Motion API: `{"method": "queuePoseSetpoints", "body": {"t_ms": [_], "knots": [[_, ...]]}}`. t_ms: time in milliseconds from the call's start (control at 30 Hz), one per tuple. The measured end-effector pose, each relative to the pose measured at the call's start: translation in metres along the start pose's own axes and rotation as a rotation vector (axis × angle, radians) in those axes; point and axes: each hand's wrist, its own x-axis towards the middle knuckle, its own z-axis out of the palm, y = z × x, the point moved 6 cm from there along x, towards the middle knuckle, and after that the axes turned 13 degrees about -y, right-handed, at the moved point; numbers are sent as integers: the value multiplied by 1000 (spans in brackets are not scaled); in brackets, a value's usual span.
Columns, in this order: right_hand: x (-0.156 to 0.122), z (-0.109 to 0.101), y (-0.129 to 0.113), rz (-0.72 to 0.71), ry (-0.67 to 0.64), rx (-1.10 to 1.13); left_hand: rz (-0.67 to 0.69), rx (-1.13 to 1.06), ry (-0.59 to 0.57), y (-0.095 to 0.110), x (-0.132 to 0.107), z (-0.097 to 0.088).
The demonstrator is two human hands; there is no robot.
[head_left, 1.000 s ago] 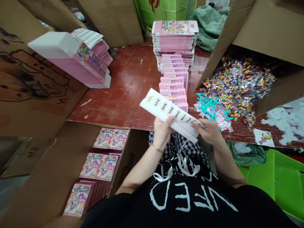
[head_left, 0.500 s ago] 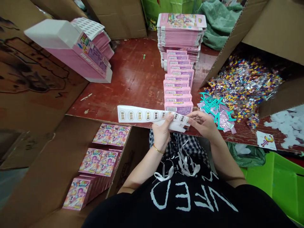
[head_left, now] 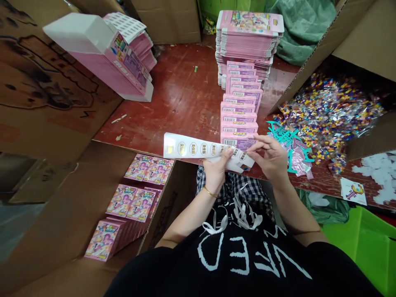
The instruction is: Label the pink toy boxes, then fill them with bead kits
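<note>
My left hand [head_left: 218, 171] grips a long white strip of round gold stickers [head_left: 198, 149], held level over the table's near edge, thumb on top. My right hand [head_left: 269, 159] is at the strip's right end, thumb and forefinger pinched at a sticker there, other fingers spread. Just beyond the hands a row of small pink boxes [head_left: 239, 115] runs away across the red table [head_left: 179, 103] to a tall stack of flat pink cartons [head_left: 249, 41].
A cardboard box [head_left: 93, 231] at my lower left holds filled pink boxes [head_left: 139, 185]. A tilted pink and white display carton [head_left: 102, 53] sits at far left. Right: teal plastic pieces [head_left: 286, 140], a big box of colourful bagged bits [head_left: 331, 111], white scraps [head_left: 377, 169].
The sticker strip swung from pointing up and left to lying level. My right hand stayed at its right end, and the view shifted slightly.
</note>
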Motion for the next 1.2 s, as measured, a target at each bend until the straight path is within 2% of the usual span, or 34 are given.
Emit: {"method": "queuePoseSetpoints", "body": {"t_ms": [100,233,533,600,767,933,1033,1200], "knots": [[12,-5,4,33,17,17,-10,-35,35,-4,4,-5],[27,1,13,116,-137,-18,9,-29,61,-4,7,-9],[25,13,18,207,-210,106,55,-29,56,-1,10,-9],[25,12,14,181,-211,98,47,-18,55,-2,11,-9],[43,-10,12,78,-79,18,7,-31,104,-12,14,-17],[65,-6,37,109,-237,-105,12,-68,104,-14,15,-20],[69,-2,47,59,-274,-246,8,-67,111,-13,16,-21],[78,-17,40,-61,-155,-434,-10,-58,116,-14,18,-24]]}}
